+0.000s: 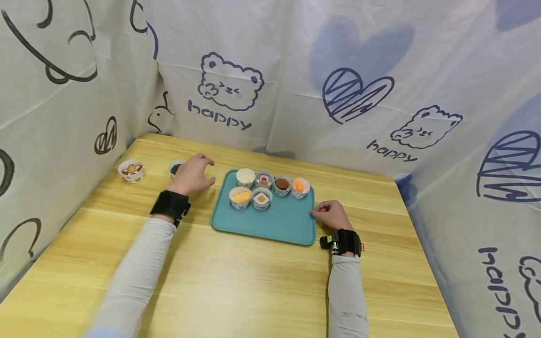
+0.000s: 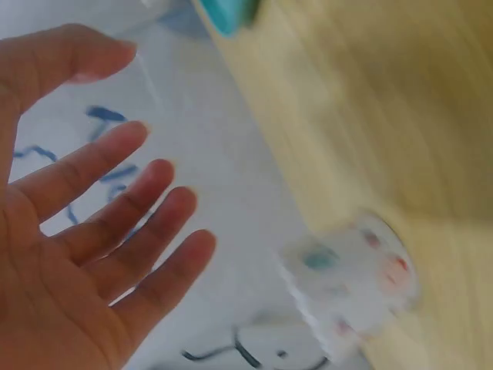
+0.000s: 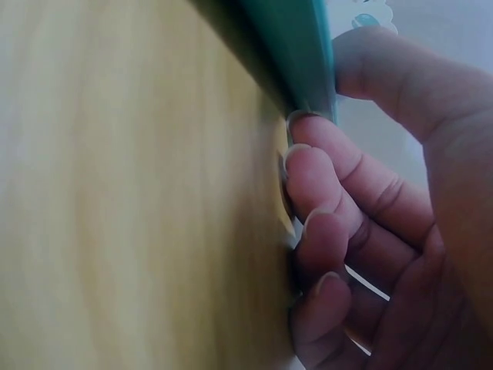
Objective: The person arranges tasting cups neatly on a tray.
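We are holding the left hand [image 1: 192,174] spread, fingers straight and gripping nothing, hovering over a small dark-filled cup [image 1: 175,167] standing on the desk [image 1: 253,277]; the left wrist view is showing the open palm [image 2: 77,254] with a blurred paper cup [image 2: 350,289] just beyond the fingertips. A second cup with brown topping [image 1: 132,171] is sitting further out to the left of that hand, near the curtain.

We are resting the right hand [image 1: 331,215] at the near right corner of the teal tray [image 1: 274,223], fingers curled against the rim and thumb lying over its edge; the right wrist view is showing the fingertips [image 3: 308,166] pressing the tray edge [image 3: 300,62], which we are judging as steadying it so it is not sliding.

Six filled cups [image 1: 266,187] are sitting in two rows at the far end of the tray, between the hands and nearer the left one.

The desk is light wood-grain. White sheeting [image 1: 296,70] printed with bears, hearts and "happy" is enclosing it on three sides
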`<state>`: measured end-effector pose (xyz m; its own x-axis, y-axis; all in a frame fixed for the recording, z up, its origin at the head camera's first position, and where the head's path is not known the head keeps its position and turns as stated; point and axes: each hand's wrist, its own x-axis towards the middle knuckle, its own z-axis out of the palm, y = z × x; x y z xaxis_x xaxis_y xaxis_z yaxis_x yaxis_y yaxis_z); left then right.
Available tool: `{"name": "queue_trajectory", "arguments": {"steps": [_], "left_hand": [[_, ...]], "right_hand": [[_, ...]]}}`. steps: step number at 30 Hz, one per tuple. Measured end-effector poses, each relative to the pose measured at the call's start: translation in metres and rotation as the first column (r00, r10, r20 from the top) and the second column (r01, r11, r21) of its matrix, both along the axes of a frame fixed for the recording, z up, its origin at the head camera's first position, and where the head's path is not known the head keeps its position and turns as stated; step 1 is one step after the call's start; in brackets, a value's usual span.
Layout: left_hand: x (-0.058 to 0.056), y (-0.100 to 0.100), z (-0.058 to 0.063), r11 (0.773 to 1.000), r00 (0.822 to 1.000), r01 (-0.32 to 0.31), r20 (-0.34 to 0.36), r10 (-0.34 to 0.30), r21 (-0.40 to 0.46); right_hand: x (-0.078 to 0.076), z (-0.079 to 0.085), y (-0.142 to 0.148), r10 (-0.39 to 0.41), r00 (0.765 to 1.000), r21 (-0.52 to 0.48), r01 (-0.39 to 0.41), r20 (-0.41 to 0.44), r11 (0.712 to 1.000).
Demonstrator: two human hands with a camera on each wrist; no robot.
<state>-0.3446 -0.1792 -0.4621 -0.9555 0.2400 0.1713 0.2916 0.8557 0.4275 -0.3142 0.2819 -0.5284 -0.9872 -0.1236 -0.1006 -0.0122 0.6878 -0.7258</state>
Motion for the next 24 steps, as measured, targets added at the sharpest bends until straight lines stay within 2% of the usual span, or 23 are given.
{"name": "queue_trajectory", "arguments": {"steps": [9, 17, 24], "left_hand": [[-0.006, -0.047, -0.011, 0.999, 0.998, -0.048, -0.039, 0.049, 0.02], [-0.012, -0.073, -0.02, 0.996, 0.996, -0.084, 0.036, 0.083, 0.018], [-0.019, -0.079, -0.024, 0.995, 0.992, -0.093, 0.091, 0.089, 0.045]], "right_hand": [[0.0, 0.001, -0.003, 0.0, 1.0, 0.013, 0.0, 0.0, 1.0], [0.001, 0.001, -0.004, -0.008, 1.0, 0.009, 0.008, 0.007, 1.0], [0.0, 0.0, -0.003, 0.001, 1.0, 0.011, -0.001, 0.001, 1.0]]}}
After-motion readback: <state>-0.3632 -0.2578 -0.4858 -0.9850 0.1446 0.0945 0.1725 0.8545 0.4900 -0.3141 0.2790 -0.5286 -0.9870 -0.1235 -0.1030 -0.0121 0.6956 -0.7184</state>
